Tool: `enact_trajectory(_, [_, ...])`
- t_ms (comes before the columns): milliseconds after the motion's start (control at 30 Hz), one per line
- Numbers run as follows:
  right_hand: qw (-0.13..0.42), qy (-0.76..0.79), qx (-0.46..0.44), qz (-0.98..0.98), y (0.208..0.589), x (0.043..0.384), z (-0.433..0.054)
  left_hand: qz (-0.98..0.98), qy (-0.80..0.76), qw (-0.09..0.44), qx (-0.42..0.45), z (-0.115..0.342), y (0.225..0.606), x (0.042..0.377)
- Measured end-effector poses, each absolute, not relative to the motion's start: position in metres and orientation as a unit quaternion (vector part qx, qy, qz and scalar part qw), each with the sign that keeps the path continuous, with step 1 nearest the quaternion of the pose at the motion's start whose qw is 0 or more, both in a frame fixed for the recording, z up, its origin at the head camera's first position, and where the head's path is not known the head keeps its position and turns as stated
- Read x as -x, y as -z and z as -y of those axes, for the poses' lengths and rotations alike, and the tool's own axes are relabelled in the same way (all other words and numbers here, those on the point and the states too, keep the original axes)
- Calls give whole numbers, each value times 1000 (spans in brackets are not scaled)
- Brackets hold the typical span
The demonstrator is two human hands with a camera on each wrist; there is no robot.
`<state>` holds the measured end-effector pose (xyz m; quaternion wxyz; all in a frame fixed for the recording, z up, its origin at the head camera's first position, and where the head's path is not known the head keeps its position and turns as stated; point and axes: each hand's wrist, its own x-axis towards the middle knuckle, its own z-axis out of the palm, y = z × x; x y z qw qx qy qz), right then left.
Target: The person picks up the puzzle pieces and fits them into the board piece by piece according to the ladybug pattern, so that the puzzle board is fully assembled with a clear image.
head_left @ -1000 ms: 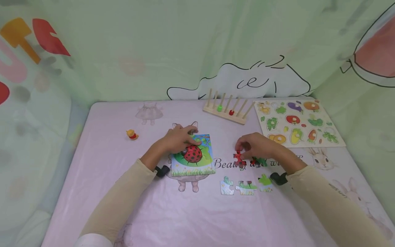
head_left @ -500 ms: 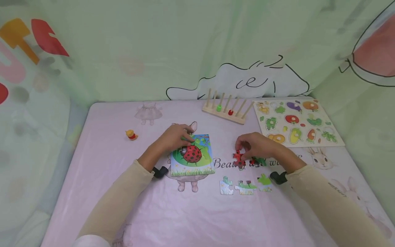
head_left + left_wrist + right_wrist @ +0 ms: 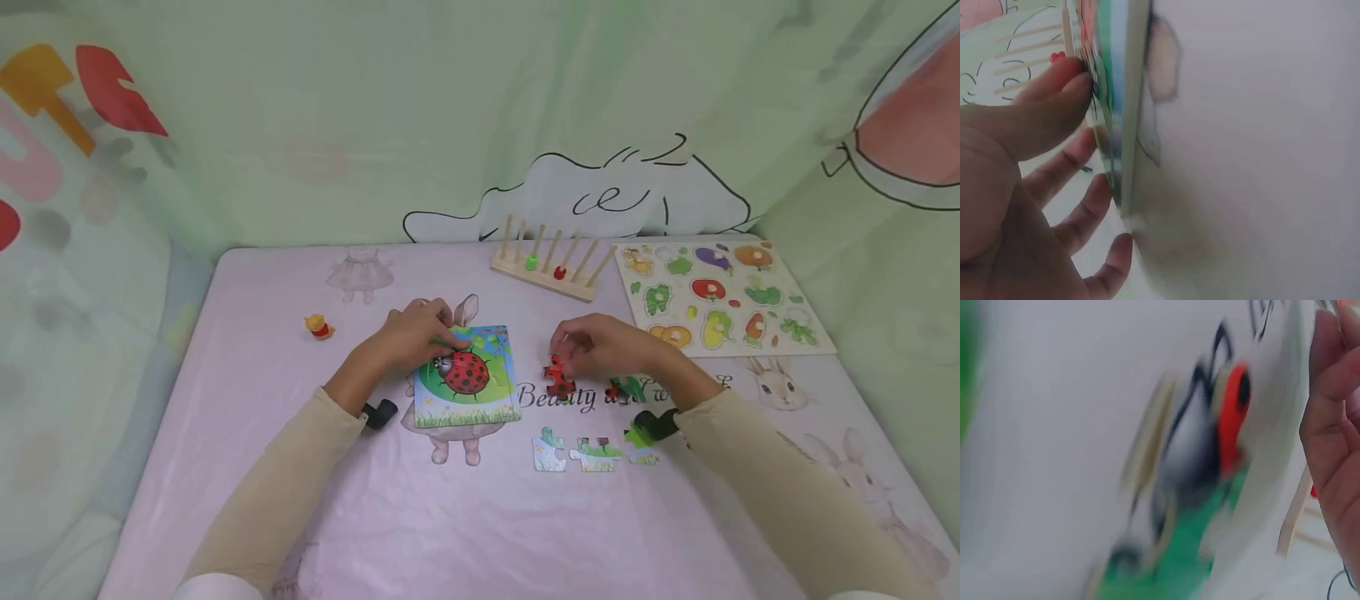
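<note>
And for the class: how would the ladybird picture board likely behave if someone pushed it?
The ladybird picture board is probably stiff, since its edge runs straight in the left-wrist view. Being broad and thin, it would likely slide rather than roll or tip.

On the table (image 3: 427, 525), the puzzle board (image 3: 466, 379) lies near the middle, with the left hand (image 3: 415, 333) over its far left corner. The figurine (image 3: 318, 326) is well to its left. Behind, slightly right, stands the peg rack (image 3: 543, 290), with the vegetable board (image 3: 735, 321) just to its right. Right of the puzzle board, the right hand (image 3: 603, 343) holds the gripped piece (image 3: 558, 383); the loose piece (image 3: 628, 389) lies farther right. Before these lie the three front pieces (image 3: 549, 457) in a row.
</note>
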<state>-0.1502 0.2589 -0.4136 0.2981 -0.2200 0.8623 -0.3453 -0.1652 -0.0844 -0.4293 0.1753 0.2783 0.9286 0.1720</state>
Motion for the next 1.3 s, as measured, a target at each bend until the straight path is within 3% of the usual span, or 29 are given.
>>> enact_trajectory(267, [309,419,153,-840,419,154,-230,-917,-184,197,-294,89,431,172])
enact_trajectory(833, [326,459,109,-819,420,156,-163,-905,-239,163,-313,89,433,176])
enact_trajectory(1300, [268,380,71,-882,419,157,-133,-906,-225,155,-322,90,430,175])
